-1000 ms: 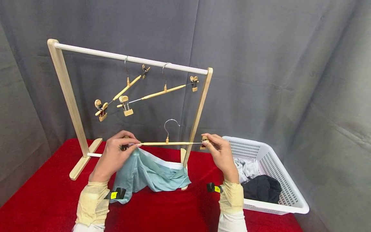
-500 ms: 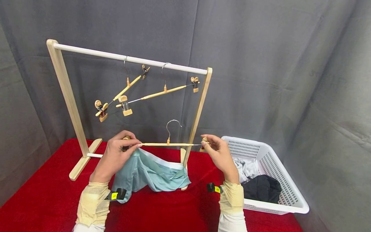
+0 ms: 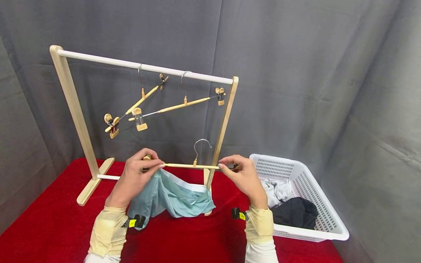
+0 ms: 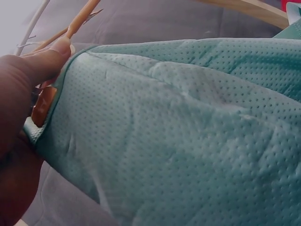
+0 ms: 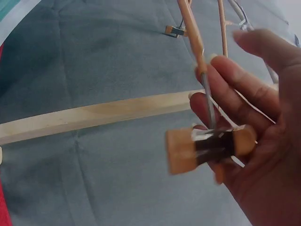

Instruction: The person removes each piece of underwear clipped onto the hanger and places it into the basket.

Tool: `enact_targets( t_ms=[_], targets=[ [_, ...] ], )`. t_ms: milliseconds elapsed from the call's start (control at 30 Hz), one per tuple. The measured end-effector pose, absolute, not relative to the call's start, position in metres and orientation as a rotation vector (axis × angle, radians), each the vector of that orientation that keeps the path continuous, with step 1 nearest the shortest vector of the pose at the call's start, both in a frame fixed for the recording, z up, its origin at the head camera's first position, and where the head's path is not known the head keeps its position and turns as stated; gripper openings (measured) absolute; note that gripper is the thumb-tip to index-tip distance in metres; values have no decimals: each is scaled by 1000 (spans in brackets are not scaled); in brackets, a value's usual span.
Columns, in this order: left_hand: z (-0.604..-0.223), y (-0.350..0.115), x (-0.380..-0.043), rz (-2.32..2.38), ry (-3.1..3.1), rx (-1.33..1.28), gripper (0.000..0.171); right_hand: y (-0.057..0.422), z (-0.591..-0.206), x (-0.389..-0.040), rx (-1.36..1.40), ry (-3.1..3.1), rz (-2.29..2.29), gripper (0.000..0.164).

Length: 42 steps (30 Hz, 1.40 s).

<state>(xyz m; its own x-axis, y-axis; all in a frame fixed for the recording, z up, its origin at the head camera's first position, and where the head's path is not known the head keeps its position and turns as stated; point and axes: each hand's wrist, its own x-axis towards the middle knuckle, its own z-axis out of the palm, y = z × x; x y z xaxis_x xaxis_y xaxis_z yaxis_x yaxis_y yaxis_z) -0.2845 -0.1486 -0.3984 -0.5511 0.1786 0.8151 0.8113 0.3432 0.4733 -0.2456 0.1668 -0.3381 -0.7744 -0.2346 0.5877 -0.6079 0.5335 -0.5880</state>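
Note:
In the head view a wooden clip hanger (image 3: 181, 166) is held level in front of the rack, its metal hook pointing up. My left hand (image 3: 139, 173) pinches the hanger's left end together with the waistband corner of teal shorts (image 3: 174, 199). The shorts have a pale waistband and hang down to the red cloth. In the left wrist view a wooden clip (image 4: 44, 107) sits at the fabric's edge, partly behind my fingers. My right hand (image 3: 245, 179) is around the hanger's right end. Its fingers lie loosely behind the wire near the right clip (image 5: 202, 149), thumb apart.
A wooden rack with a white rail (image 3: 105, 60) stands behind the hands. Two clip hangers (image 3: 143, 98) hang from it, angled. To the right, a white basket (image 3: 323, 204) holds black cloth (image 3: 296, 213) and silvery cloth (image 3: 275, 190). Grey curtain (image 3: 296, 73) closes the back.
My right hand's fingertips have shifted from the right clip inward along the hanger toward the bar. The hanger has moved slightly right and down. My left hand keeps its pinch.

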Motion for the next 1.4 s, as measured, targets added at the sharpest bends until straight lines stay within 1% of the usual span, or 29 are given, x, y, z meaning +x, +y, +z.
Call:
enact_targets(
  t_ms=[200,367,500,600,867,1033,1233,1400],
  targets=[
    [-397,-147,-284,-1219,-1904,-901,22,158,-338,-245,752,-2354,1048,17],
    [-397,-146,-285,-1229,-1905,-902,24,162,-351,-260,725,-2384,1023,16],
    [-383,-142,-270,-1222,-1926,-884,20,170,-360,-271,743,-2389,995,13],
    [-371,-140,-258,-1205,-1947,-857,21,172,-362,-275,797,-2355,977,14],
    [-368,-139,-255,-1221,-1991,-800,41,173,-364,-281,838,-2294,902,14],
    [-366,-142,-252,-1261,-2078,-746,46,176,-365,-282,820,-2289,871,14],
    [-367,-147,-254,-1339,-2134,-697,40,179,-366,-280,778,-2267,810,14],
    [-379,-153,-267,-1404,-2175,-588,35,178,-365,-279,767,-2222,754,14]
  ],
)
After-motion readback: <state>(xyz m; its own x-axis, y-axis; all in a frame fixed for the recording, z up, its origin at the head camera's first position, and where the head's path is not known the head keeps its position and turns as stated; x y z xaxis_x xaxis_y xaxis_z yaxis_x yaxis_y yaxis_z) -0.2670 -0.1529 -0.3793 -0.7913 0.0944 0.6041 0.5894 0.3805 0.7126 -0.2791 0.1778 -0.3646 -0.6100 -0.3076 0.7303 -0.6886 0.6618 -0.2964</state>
